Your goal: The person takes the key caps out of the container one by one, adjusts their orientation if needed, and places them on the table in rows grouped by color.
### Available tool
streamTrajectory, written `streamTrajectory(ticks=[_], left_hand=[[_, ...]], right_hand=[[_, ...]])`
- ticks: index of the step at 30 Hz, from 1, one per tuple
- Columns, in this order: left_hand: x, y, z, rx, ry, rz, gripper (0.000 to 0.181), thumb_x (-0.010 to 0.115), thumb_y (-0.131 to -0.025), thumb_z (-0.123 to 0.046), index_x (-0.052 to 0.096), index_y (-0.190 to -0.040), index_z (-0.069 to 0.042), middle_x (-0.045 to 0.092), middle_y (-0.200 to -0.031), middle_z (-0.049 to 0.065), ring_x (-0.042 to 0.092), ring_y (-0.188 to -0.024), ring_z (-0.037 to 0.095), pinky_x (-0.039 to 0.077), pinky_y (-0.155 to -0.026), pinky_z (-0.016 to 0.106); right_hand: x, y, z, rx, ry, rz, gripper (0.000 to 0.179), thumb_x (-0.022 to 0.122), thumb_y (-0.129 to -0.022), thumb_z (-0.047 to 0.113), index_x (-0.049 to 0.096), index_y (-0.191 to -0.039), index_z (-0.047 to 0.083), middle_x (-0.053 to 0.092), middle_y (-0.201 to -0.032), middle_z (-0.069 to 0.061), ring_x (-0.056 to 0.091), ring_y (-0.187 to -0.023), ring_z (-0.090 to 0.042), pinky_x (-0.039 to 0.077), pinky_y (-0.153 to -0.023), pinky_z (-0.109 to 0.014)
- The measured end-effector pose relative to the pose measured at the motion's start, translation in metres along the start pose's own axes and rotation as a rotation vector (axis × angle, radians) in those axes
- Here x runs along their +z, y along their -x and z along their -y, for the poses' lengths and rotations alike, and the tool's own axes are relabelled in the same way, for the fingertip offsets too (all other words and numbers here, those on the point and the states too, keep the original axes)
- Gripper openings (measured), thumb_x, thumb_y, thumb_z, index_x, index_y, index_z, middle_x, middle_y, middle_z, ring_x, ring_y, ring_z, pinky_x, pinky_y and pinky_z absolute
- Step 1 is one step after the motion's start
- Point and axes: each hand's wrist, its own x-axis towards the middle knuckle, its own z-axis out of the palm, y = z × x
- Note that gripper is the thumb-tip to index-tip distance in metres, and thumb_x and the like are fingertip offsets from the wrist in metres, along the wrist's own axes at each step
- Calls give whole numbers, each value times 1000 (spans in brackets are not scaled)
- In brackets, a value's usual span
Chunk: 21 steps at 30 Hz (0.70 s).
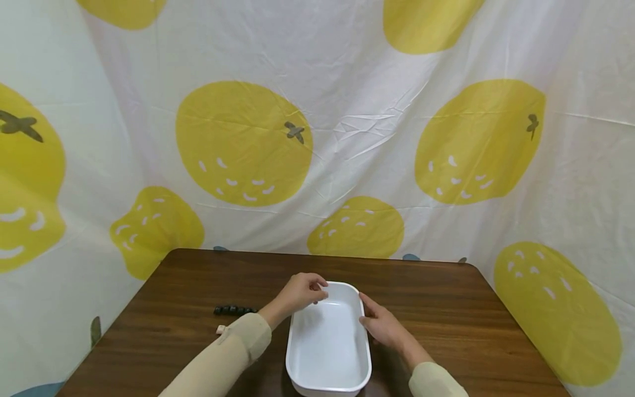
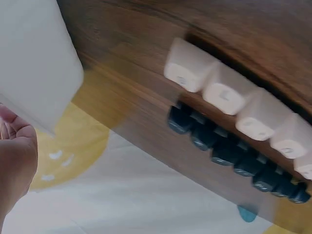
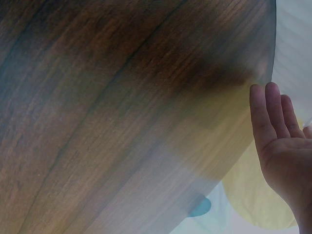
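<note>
A white rectangular tub [image 1: 329, 353] with rounded corners stands on the dark wooden table, its inside bare. My left hand [image 1: 301, 291] hovers at its far left corner, fingers loosely bent and thumb over the inside, with no object visible between them. In the left wrist view, the left hand [image 2: 18, 153] is partly cut off, fingertips right at the tub's edge. My right hand [image 1: 386, 326] touches the tub's right side with index finger and thumb. Straight fingers of the right hand [image 3: 282, 131] show in the right wrist view.
Left of the tub lies a row of black keycaps [image 1: 233, 310]. A row of pale pink keycaps [image 2: 226, 92] runs alongside it, mostly behind the left sleeve in the head view. A curtain [image 1: 347, 138] printed with yellow fruit hangs behind the table [image 1: 436, 298].
</note>
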Motion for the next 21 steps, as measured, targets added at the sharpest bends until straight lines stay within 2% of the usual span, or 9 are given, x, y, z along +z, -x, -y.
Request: streamTrajectory(ticks=[3,6,10,21], left_hand=[[-9,5,5,11,-11,-23,27,72,-88,-9,70,-111,4,67,-84,3,60,-74,12,49,-63,26],[-18,10,13,9,-22,-47,26,72,-87,-7,71,-110,4,69,-92,5,60,-82,15,51,-67,27],[-30,16,19,-29,-13,-79,22,73,-89,-9,73,-109,1,69,-100,6,61,-89,18,53,-71,29],[-65,38,36,-69,8,-170,18,74,-88,-10,73,-106,-5,70,-94,2,62,-84,16,52,-70,32]], right_hand=[[0,1,1,9,-2,7,59,54,-98,10,35,-153,8,52,-135,-28,59,-106,-36,53,-68,-49],[-1,1,1,13,-1,11,59,53,-98,10,34,-154,8,52,-135,-28,59,-107,-37,53,-70,-51],[-1,0,1,8,-2,9,59,54,-98,9,34,-153,7,53,-133,-27,59,-105,-36,53,-69,-50],[-2,1,2,18,3,15,59,54,-98,10,35,-153,8,52,-136,-28,59,-107,-37,53,-69,-51]])
